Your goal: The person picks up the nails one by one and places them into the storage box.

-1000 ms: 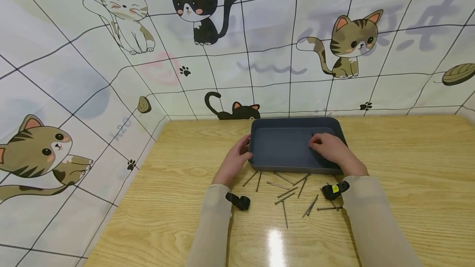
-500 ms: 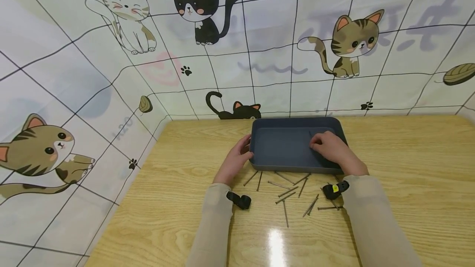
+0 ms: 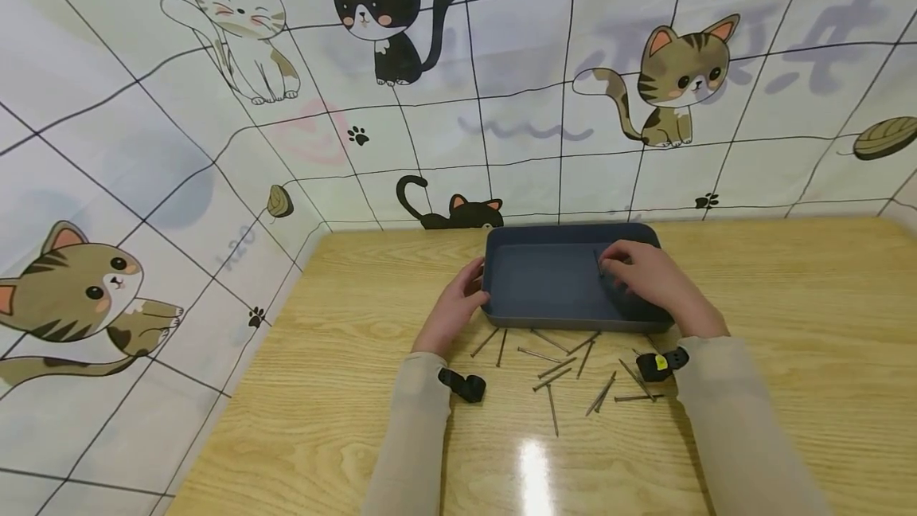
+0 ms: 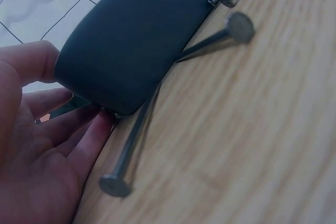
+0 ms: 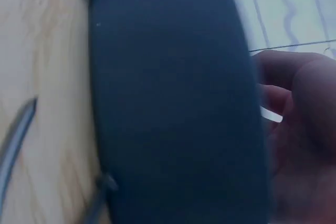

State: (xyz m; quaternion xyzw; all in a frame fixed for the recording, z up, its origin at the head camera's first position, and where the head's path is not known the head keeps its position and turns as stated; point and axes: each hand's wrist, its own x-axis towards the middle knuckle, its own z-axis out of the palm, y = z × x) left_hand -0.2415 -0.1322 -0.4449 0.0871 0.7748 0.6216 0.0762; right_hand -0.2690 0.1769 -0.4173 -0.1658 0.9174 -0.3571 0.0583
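Over tray (image 3: 544,285), R hand (image 3: 645,277) pinches nail (image 3: 598,261); L hand (image 3: 454,309) fingers relaxed at rim; no legible writing.

Head view looks down from above; both wrist views sit close against the tray (image 3: 544,293)

The right hand (image 3: 648,277) has lifted a little and shifted toward the far side of the dark tray (image 3: 544,293), so that more of the tray's near right rim now shows below it. A thin nail (image 3: 598,263) stands out at its fingertips, sitting slightly farther back than before. The wrist camera strap (image 3: 662,363) on that arm has moved rightward.
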